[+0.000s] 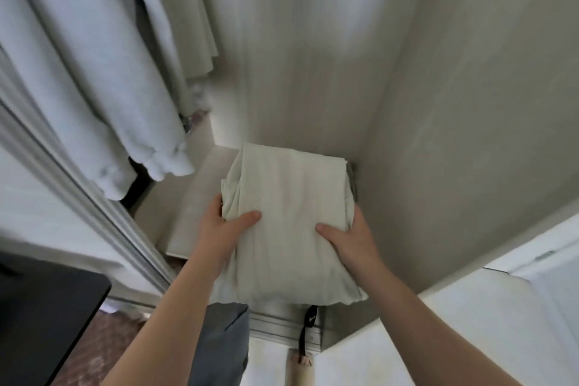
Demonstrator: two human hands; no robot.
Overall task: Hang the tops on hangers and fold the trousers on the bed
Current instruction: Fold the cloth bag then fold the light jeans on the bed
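Observation:
A folded pale cream garment, apparently trousers, fills the centre of the head view, held inside an open wardrobe over a low shelf. My left hand grips its left edge, thumb on top and fingers underneath. My right hand grips the right edge the same way. The garment's far end reaches the wardrobe's back right corner; whether it rests on the shelf I cannot tell.
White tops hang at the upper left inside the wardrobe, cuffs dangling near the shelf. The wardrobe side wall stands close on the right. A sliding-door rail runs below. A dark surface sits at lower left.

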